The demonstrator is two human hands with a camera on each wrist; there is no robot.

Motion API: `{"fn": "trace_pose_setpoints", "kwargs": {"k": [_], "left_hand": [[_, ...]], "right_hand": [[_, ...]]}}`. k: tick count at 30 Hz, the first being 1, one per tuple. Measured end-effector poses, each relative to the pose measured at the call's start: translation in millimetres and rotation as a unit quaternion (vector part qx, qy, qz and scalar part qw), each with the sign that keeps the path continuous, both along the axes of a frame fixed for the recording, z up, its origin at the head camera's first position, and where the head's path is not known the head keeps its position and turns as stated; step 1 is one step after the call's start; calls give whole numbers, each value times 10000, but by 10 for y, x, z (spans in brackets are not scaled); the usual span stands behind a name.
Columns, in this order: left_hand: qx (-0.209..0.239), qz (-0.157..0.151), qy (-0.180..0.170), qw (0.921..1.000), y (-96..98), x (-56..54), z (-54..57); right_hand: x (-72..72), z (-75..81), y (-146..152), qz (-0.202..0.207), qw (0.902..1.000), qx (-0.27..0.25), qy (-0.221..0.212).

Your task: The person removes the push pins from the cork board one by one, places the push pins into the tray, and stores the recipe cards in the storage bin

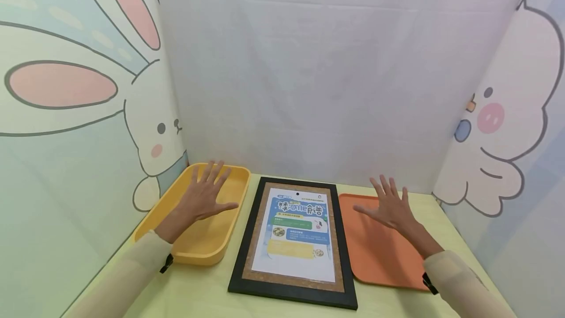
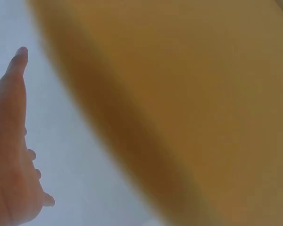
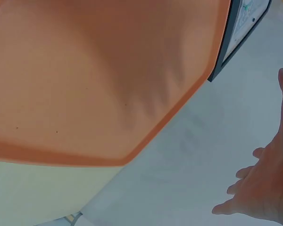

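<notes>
My left hand [image 1: 204, 199] is held over the yellow tray [image 1: 229, 237] with its fingers straight and spread, holding nothing. In the left wrist view, the left hand [image 2: 12, 155] shows at the left edge beside the blurred yellow tray [image 2: 188, 94]. Over the orange tray [image 1: 375, 254], my right hand [image 1: 390, 206] is spread in the same way and grips nothing. The right wrist view has the right hand [image 3: 266, 179] at the lower right, and its shadow falls across the orange tray [image 3: 61, 84]. Between the hands lies a black-framed board [image 1: 240, 278] bearing a printed sheet [image 1: 291, 264].
All three items lie on a pale yellow-green table [image 1: 194, 293]. A white curtain [image 1: 309, 87] hangs behind it. The left side panel shows a cartoon rabbit [image 1: 145, 112], and the right one a white cartoon character [image 1: 521, 63].
</notes>
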State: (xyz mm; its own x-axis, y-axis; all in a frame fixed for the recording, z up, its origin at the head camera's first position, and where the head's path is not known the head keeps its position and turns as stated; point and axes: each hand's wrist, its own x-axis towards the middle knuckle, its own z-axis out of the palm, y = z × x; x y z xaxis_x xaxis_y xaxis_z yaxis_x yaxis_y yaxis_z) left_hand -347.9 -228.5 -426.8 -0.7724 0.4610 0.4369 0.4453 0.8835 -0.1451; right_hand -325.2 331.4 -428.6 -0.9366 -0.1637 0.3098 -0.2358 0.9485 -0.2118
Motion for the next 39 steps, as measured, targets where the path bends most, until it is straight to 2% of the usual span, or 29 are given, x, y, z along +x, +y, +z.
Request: {"fn": "trace_pose_setpoints", "kwargs": {"k": [7,14,22,31,39], "left_hand": [[35,-56,-84,9999,93,-12,-13],[26,-68,-399,9992,218,-18,8],[261,-263,-702,9968,348,-23,-15],[3,-338,-694,9970,471,13,-31],[-92,-336,-989,9945,574,46,-72]], "right_hand": [[-46,19,-109,80,10000,38,-47],[-95,46,-208,132,9998,105,-122],[-126,56,-338,249,9994,101,-204],[-188,17,-492,309,9994,127,-80],[-216,-24,-627,293,9992,235,-95]]}}
